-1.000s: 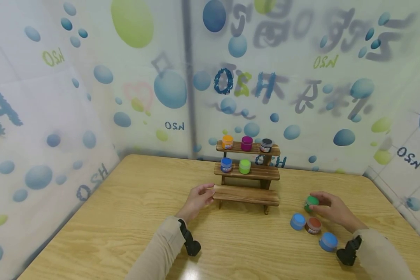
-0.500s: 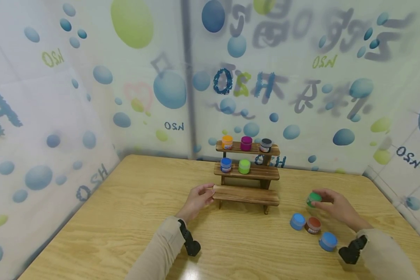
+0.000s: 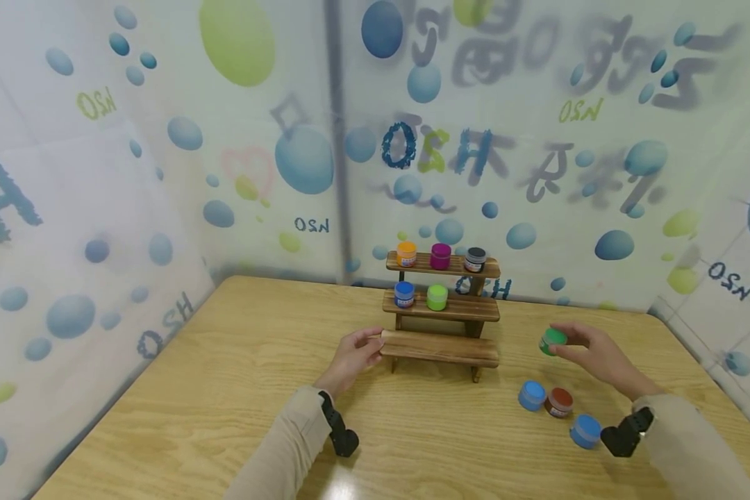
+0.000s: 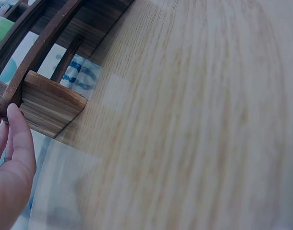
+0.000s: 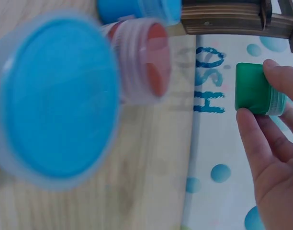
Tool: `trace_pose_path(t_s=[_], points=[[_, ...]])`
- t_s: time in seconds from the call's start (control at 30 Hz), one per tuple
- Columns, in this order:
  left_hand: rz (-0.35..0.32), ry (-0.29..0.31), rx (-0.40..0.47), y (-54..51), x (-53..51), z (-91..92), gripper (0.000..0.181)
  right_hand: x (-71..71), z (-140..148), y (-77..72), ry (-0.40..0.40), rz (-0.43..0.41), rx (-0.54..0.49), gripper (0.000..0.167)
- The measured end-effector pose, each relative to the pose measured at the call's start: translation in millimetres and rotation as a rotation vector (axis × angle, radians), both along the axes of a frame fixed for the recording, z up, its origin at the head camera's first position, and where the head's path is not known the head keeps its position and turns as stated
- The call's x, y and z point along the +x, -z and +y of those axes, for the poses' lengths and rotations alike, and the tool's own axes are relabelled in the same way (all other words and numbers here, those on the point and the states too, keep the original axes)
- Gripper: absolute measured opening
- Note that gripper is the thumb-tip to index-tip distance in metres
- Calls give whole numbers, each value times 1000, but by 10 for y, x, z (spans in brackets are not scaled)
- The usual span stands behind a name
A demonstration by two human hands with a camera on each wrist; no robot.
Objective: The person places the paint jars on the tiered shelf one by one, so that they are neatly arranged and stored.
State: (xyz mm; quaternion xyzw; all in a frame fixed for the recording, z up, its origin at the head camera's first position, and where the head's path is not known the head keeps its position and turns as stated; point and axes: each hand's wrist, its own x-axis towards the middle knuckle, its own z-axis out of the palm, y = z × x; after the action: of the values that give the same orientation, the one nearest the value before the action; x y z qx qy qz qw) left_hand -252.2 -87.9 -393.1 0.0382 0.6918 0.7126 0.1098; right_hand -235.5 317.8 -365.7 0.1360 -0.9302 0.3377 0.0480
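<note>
My right hand (image 3: 600, 354) pinches a small green paint jar (image 3: 553, 341) between thumb and fingers, raised above the table right of the shelf. The right wrist view shows the same green jar (image 5: 254, 88) gripped near its ridged lid. With thumb and fingers my left hand (image 3: 352, 357) pinches the left end of the lowest step of the three-tier wooden shelf (image 3: 437, 347). In the left wrist view that hand (image 4: 15, 163) holds the shelf's edge. On the top tier stand orange (image 3: 406, 254), purple (image 3: 440, 256) and black (image 3: 475, 260) jars; on the middle tier, dark blue (image 3: 404, 294) and lime-green (image 3: 437, 297) ones.
Right of the shelf, a light blue jar (image 3: 532, 395) and a brown-red jar (image 3: 559, 402) stand side by side on the wooden table (image 3: 225, 389). Another blue jar (image 3: 585, 431) is nearer my right wrist. A printed curtain (image 3: 256, 173) rises behind the table.
My right hand has lifted the green jar off the table, up and away from the other jars. The left hand stays on the shelf's end.
</note>
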Motion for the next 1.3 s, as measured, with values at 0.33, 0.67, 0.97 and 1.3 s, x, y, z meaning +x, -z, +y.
trace_pose_path(t_s=[0.33, 0.67, 0.97, 1.3], points=[[7, 3, 5, 3, 1, -5, 35, -78, -132, -189, -19, -35, -24, 54], [6, 4, -8, -3, 0, -4, 35, -196, -363, -396, -99, -15, -22, 51], [2, -3, 9, 223, -156, -22, 36, -298, -593, -507, -144, 21, -7, 51], [16, -26, -2, 246, -164, -6, 35, -467, -803, -497, -190, 5, -67, 50]])
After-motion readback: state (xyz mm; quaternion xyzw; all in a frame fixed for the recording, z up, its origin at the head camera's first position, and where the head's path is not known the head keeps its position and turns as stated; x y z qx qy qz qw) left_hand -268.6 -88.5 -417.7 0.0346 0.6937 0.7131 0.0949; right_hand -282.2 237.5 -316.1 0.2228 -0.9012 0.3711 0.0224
